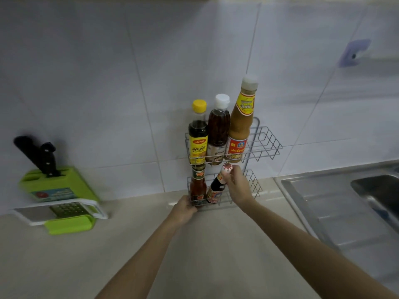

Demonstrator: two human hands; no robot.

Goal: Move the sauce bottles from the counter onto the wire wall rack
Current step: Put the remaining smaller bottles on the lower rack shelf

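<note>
A two-tier wire wall rack (266, 145) hangs on the tiled wall. Its upper shelf holds three bottles: a yellow-capped dark sauce bottle (198, 134), a white-capped brown sauce bottle (217, 130) and a tall orange sauce bottle (240, 124). On the lower shelf stands a red chili sauce bottle (197, 186). Beside it a dark bottle with a red-and-white cap (216, 186) leans to the right inside the lower shelf. My right hand (238, 186) grips its neck. My left hand (183, 209) holds the lower shelf's front left corner.
A green knife block (58, 184) with black-handled knives stands at the left, with a grater and a green tray (69, 214) in front. A steel sink (345, 203) lies at the right. A purple wall hook (354, 52) sits high right. Beige counter (86, 260) stretches in front.
</note>
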